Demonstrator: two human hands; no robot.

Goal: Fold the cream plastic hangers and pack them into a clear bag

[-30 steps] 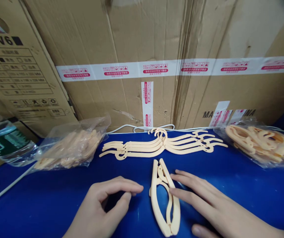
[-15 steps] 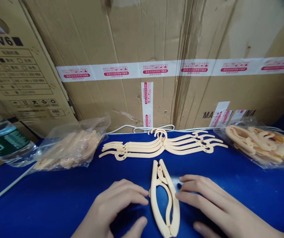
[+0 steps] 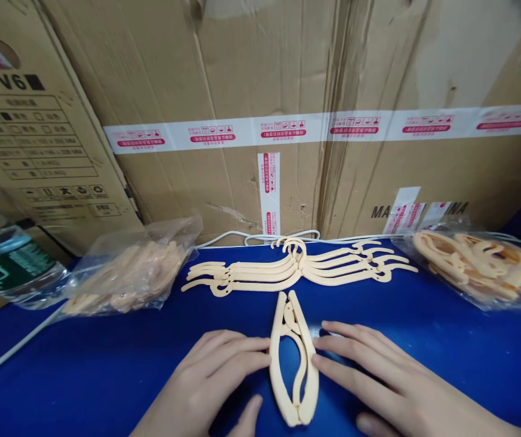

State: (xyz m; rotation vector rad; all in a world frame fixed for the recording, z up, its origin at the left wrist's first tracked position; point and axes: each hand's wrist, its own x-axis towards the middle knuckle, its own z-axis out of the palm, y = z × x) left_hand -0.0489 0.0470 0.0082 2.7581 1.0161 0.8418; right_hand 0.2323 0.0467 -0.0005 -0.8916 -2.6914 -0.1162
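**Cream hanger lies folded between two flat hands**

Cream-coloured plastic, a folded hanger [image 3: 293,358] lies flat on the blue table [image 3: 82,370], low in the middle of the view. Its two arms are swung together into a long narrow loop. The hook end points away from the person and the joined tips point back toward them.

The left hand [image 3: 215,385] rests palm down on the table just left of the hanger. Its fingers are stretched out and slanted to the right, with the fingertips [image 3: 263,359] touching the hanger's left arm about halfway along. The thumb is tucked low, near the bottom edge of the view.

The right hand [image 3: 379,379] mirrors it from the other side, also palm down. Its fingers are long, slightly fanned and pointing left, with the fingertips [image 3: 319,359] against the hanger's right arm. The thumb lies apart from the fingers at the bottom edge.

Neither hand is curled around the hanger. Both are loose and flat, touching it only from the sides with nothing grasped.

Just beyond the folded hanger, a row of hangers [image 3: 297,267] lies spread out with arms wide, overlapping one another. On the left is a clear bag [image 3: 128,273] holding more cream hangers, and a second bag [image 3: 483,267] of them lies at the far right. A water bottle [image 3: 10,261] lies on its side at the left edge. A white cable [image 3: 260,235] runs along the back of the table, in front of tall cardboard boxes [image 3: 288,73] banded with white and red tape [image 3: 288,128].
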